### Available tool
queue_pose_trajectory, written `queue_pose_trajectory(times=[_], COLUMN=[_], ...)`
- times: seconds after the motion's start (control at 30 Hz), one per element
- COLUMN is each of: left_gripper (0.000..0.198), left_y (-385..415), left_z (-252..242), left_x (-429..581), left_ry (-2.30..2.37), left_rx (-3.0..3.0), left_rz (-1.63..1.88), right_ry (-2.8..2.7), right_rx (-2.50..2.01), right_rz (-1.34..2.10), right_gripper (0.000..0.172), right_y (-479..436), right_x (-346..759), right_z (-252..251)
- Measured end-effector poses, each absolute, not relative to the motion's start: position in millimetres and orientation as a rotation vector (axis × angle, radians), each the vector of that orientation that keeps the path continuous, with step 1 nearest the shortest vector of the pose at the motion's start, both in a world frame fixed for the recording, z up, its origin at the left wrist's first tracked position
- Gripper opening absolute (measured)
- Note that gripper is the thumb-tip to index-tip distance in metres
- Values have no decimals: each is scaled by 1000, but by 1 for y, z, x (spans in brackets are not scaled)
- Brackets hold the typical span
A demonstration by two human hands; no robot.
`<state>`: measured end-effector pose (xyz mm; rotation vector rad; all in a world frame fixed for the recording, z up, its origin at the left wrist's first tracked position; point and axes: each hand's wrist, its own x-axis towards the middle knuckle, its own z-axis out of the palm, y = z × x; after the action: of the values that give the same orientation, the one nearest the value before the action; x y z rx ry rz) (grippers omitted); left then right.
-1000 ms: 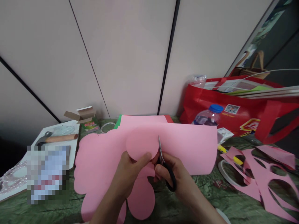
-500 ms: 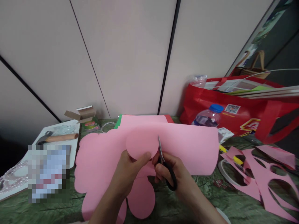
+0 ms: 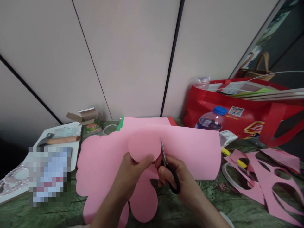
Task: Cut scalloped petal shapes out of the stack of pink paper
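Note:
My left hand (image 3: 135, 167) pinches a round pink paper piece (image 3: 144, 144) near its lower edge, thumb on top and fingers beneath. In my right hand (image 3: 173, 172) is a pair of black-handled scissors (image 3: 163, 152), blades nearly together and pointing away along the circle's right edge. Whether the blades have paper between them I cannot tell. A wide pink paper sheet (image 3: 194, 152) extends to the right behind both hands, its right end curling down. Left of them lies a scalloped pink paper shape (image 3: 95, 164), and a pink disc (image 3: 143, 202) shows below my wrists.
To the right are pink offcuts with round holes (image 3: 263, 177), a white ring (image 3: 225, 172) and a yellow-handled tool (image 3: 225, 152). Behind stand a blue-capped bottle (image 3: 211, 120) and a red bag (image 3: 237, 117). A hammer (image 3: 59, 140) and a small box (image 3: 91, 125) are at the left.
The right end of the wide pink sheet has shifted slightly left and down. My hands and the scissors have barely moved.

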<state>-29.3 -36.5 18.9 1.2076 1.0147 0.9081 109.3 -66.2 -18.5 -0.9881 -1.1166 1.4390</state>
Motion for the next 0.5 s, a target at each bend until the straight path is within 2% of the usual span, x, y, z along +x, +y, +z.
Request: queue_pose_trajectory(times=[0.5], left_gripper=[14], left_y=[-37], left_z=[22], left_x=[-30], left_ry=[1023], left_rx=[1223], left_rz=[910], right_ry=[-1116], right_rx=[-1018], right_rz=[1439], right_gripper=[21], right_y=[-65], right_x=[108], right_z=[-17])
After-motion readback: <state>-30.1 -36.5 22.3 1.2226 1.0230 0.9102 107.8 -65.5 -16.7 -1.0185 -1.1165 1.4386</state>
